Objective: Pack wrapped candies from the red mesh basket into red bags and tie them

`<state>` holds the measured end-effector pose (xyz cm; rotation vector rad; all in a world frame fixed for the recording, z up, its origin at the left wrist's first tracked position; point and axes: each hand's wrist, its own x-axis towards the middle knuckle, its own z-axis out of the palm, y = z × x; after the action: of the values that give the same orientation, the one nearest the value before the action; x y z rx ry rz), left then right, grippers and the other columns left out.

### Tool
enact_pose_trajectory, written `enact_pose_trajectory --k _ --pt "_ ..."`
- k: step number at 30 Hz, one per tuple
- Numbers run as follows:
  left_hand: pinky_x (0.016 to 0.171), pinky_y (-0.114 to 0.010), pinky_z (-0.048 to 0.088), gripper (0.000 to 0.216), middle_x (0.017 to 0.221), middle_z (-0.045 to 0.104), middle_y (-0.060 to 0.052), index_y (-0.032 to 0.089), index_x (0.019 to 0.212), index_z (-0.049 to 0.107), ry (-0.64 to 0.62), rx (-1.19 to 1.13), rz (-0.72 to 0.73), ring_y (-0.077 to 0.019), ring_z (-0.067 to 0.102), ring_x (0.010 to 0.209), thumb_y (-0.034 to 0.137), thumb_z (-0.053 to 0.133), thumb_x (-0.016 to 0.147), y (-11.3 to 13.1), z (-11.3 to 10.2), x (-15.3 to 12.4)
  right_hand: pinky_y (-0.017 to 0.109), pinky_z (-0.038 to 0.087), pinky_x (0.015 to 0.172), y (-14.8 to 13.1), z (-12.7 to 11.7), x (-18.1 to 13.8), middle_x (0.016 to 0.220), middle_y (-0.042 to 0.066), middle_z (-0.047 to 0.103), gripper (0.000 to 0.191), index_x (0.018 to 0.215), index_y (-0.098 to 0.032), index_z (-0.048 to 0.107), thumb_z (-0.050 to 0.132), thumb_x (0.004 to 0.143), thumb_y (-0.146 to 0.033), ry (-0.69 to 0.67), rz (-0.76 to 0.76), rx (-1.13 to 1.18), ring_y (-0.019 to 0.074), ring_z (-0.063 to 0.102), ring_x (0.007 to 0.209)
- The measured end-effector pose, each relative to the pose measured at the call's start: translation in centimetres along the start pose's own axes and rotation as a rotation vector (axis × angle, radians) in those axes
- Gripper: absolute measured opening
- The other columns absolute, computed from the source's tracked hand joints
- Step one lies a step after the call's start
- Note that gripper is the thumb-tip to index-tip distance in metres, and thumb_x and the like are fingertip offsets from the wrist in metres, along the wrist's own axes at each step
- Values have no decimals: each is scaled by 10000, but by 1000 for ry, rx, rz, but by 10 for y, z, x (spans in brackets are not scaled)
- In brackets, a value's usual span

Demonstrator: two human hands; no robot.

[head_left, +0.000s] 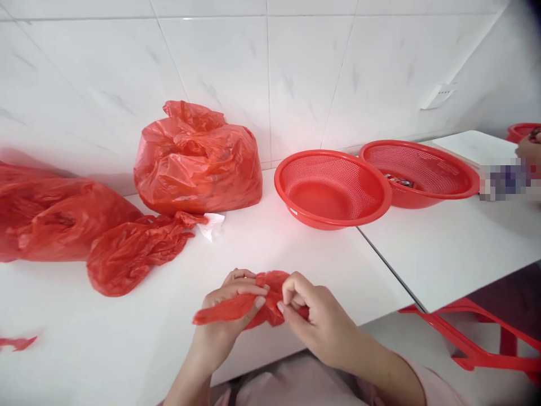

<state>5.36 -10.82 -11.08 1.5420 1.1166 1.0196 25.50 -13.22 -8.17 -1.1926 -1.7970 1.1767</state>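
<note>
My left hand (230, 310) and my right hand (313, 316) meet over the near edge of the white table (296, 248). Both are closed on a small crumpled red plastic bag (249, 305). The left fingers pinch its flattened end that points left. The right fingers grip the bunched part. Straight ahead stands an empty red mesh basket (332, 189).
A full red plastic bag (198, 160) sits against the tiled wall. Two more red bags (54, 217) (135, 251) lie at the left, with a red scrap (17, 342) near the edge. A second red basket (418, 172) is at the right. Another person's hand (529, 148) shows far right.
</note>
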Motion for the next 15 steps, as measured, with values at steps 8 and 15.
enact_pose_trajectory --k 8,15 --pt "1134 -597 186 250 817 669 42 260 873 586 -34 433 340 -176 601 886 104 708 721 4 2 9 291 439 840 21 0 35 1027 24 643 271 1024 -228 565 460 856 -43 94 -261 -173 150 557 941" --pt "1061 -383 411 317 922 650 40 266 1050 515 48 352 384 -111 644 826 82 593 805 -12 -2 4 244 456 737 27 21 33 888 -13 620 217 1013 -223 517 440 877 -72 -28 -122 110 109 577 785"
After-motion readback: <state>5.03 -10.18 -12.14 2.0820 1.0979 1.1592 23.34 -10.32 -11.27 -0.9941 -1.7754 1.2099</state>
